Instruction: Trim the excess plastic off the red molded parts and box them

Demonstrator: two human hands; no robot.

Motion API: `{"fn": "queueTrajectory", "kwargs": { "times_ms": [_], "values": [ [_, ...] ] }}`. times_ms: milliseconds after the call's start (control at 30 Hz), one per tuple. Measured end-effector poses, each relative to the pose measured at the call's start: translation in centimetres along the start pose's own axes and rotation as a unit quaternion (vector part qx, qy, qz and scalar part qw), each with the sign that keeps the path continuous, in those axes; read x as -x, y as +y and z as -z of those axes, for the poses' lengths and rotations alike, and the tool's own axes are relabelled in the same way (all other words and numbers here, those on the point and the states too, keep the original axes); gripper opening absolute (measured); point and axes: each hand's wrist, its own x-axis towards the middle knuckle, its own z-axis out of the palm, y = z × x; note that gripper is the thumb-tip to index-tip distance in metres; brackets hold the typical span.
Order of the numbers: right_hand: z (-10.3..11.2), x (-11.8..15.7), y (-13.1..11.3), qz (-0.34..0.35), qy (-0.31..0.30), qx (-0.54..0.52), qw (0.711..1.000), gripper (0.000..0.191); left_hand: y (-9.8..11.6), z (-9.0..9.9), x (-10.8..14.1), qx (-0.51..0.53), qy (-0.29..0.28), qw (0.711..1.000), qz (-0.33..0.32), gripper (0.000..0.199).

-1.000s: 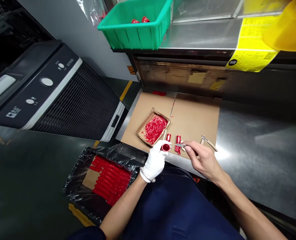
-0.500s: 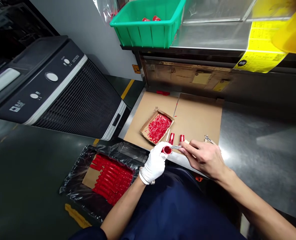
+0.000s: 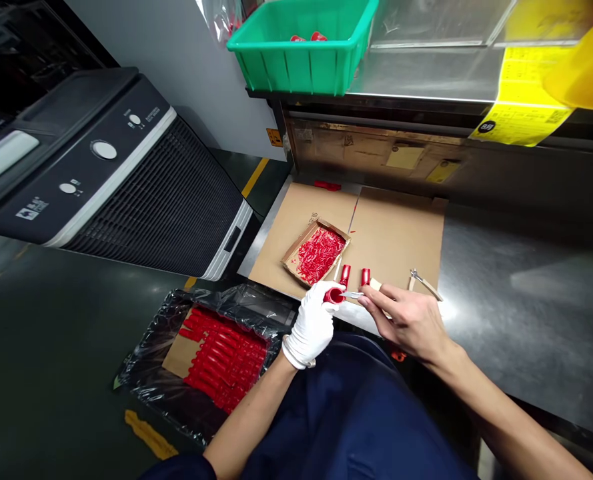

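Black plastic (image 3: 143,373) forms an open liner at lower left, around rows of red pieces (image 3: 226,357). Higher and further right, a green bin (image 3: 296,70) holds a few red parts (image 3: 319,37). To the right of the liner, the gloved left hand (image 3: 310,330) is closed around a red tube (image 3: 334,296), its open end turned toward the viewer, near the front edge of the brown cardboard (image 3: 391,230). Just beyond this hand lies a shallow box (image 3: 292,257) of thin red scraps (image 3: 321,252). At the tube's right rim stands the tip of a metal blade (image 3: 352,295); whether it touches the rim or hangs just beside it cannot be told. Two more tubes (image 3: 365,275) lie behind the blade, partly hidden. The bare right hand (image 3: 411,317) pinches the blade between thumb and fingers, and at far right the pliers (image 3: 426,285) lie untouched. The step in hand appears to be blade work at the tube's mouth; any stroke there would call for a firm grip on the tube, light pressure, and gloved fingertips clear of the edge.
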Motion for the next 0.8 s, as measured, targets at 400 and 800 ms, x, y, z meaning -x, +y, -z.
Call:
{"fn": "queueTrajectory", "kwargs": {
  "times_ms": [400,800],
  "values": [
    [0.0,0.6,-0.4,-0.072,-0.039,-0.121,0.989,0.019,0.1,0.1,0.1,0.011,0.032,0.999,0.034,0.026],
    [-0.7,-3.1,-2.1,-0.296,-0.216,-0.516,0.774,0.048,-0.3,-0.4,-0.2,-0.127,0.047,0.985,-0.109,0.027]
  ]
}}
